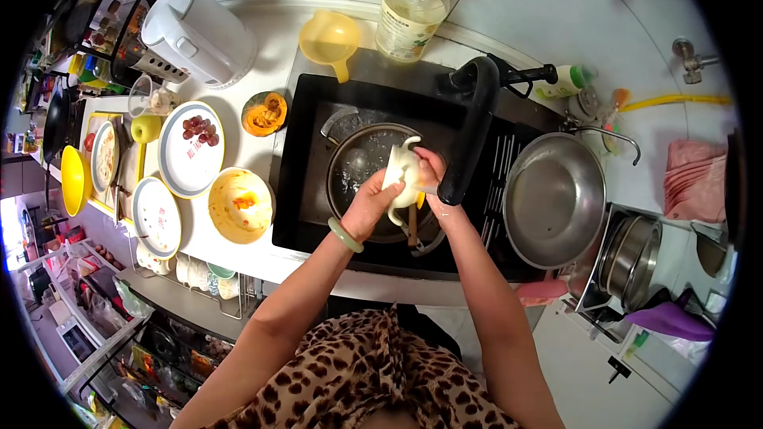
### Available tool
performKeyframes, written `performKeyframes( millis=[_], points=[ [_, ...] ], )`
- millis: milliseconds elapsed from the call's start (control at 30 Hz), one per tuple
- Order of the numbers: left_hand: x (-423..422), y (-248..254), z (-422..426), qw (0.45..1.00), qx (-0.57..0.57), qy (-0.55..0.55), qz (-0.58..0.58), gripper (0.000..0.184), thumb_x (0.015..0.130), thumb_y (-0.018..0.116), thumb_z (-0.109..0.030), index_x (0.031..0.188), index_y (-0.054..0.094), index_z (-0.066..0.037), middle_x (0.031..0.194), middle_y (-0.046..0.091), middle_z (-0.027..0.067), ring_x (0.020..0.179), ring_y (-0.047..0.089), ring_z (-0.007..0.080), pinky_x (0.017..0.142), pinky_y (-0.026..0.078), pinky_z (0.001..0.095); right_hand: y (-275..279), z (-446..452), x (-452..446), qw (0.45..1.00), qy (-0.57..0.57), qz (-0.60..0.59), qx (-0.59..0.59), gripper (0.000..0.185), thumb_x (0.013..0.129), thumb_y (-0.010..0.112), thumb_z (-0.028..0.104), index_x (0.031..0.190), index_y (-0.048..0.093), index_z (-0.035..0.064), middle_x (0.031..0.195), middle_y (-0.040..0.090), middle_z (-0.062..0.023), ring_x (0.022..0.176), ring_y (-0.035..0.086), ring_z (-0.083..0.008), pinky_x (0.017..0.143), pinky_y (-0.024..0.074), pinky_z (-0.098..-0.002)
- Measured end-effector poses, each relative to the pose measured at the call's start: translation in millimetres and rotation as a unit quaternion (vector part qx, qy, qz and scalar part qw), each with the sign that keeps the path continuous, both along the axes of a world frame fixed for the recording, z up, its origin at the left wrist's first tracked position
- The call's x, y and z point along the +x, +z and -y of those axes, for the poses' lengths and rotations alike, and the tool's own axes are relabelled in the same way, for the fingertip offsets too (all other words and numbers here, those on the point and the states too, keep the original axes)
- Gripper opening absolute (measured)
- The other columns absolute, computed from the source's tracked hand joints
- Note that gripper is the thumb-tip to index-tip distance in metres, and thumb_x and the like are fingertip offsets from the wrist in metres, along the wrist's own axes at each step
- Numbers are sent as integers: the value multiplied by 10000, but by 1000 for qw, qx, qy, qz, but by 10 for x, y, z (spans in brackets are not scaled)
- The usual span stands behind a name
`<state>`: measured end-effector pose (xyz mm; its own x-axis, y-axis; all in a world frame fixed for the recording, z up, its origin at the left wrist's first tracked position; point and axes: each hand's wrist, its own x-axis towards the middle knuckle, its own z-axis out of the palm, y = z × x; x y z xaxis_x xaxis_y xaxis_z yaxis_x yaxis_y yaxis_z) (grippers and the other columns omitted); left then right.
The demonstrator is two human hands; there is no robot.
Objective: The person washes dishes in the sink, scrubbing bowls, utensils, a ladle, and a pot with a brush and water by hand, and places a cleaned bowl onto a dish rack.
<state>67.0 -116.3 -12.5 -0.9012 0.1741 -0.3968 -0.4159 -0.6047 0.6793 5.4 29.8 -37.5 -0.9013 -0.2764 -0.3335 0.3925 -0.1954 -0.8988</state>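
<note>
Over the black sink (290, 159), my left hand (371, 200) is closed on a cream-coloured cup-like item (402, 175) with curved handles. My right hand (435, 177) is at the item's right side, beside the black faucet (470, 135), its fingers partly hidden. Below them a metal pot (350, 163) with water in it sits in the sink. A brown handle and something yellow show under the item, partly covered. A pale green bangle (345, 235) is on my left wrist.
Left of the sink are a cut pumpkin (264, 114), a yellow bowl (241, 205), a plate with grapes (191, 151) and a white kettle (199, 36). Behind stand a yellow ladle (329, 38) and a soap bottle (409, 20). A steel pan (554, 199) lies at the right.
</note>
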Motion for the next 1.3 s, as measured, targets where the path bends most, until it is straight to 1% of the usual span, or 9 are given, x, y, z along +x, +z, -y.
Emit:
performKeyframes(
  millis=[233,367,567,733,867,1000,1100,1233,1300],
  points=[
    [140,82,-83,936,-268,-127,-188,242,876,568,2,1108,629,-32,892,629,-35,825,542,37,718,461,218,327,-69,-283,972,91,206,62,371,862,640,251,1161,572,43,1120,595,-68,1026,577,-168,892,456,-288],
    [123,-23,-23,972,-134,-169,-95,413,835,594,18,1239,537,-46,1048,607,5,957,543,81,827,448,258,92,44,-185,982,53,81,161,236,836,699,231,923,636,21,823,629,-22,730,573,-97,640,472,-264],
    [-55,268,73,987,82,-141,7,617,815,651,-43,1369,378,-41,1237,527,40,1121,492,138,967,381,312,423,269,82,967,21,-163,196,164,850,666,144,918,661,-6,939,663,-57,874,619,-153,785,497,-290],
    [-45,235,27,992,-82,-95,7,376,854,630,-98,1217,547,-41,1050,648,79,968,608,185,880,445,290,573,73,-81,997,64,-7,40,209,887,621,182,1017,646,20,1122,614,-78,1056,557,-171,948,414,-309],
    [49,204,-49,755,-599,-132,-234,281,769,612,-43,1049,631,-44,889,660,149,851,625,326,815,476,382,651,-94,10,992,51,27,115,353,863,657,173,1163,555,17,1167,561,-77,1064,531,-169,929,410,-296],
    [42,362,-73,652,-637,-272,-307,242,764,570,-117,993,645,-101,933,667,73,882,637,255,891,445,401,672,-263,53,969,32,210,127,462,787,724,204,1188,545,60,1116,568,-60,1034,538,-144,883,433,-285],
    [118,179,-118,600,-682,-262,-326,236,803,522,-119,1006,642,-104,981,668,43,949,625,220,981,403,393,134,-341,94,978,56,86,183,365,811,670,141,1147,576,35,1038,606,-73,983,569,-155,854,458,-296],
    [192,109,133,654,-695,-121,-273,385,720,564,-18,1075,658,-136,1178,612,89,1185,505,288,1053,299,490,-3,20,131,911,80,-187,358,352,826,558,17,1178,558,3,1114,612,-144,1027,591,-227,901,452,-318],
    [304,347,281,713,-652,-17,-257,473,625,571,82,1063,643,-83,1211,582,127,1201,482,327,1035,321,481,53,58,192,932,82,-122,330,407,798,570,-28,1204,547,5,1131,602,-158,1059,584,-248,929,441,-323]
  ],
)
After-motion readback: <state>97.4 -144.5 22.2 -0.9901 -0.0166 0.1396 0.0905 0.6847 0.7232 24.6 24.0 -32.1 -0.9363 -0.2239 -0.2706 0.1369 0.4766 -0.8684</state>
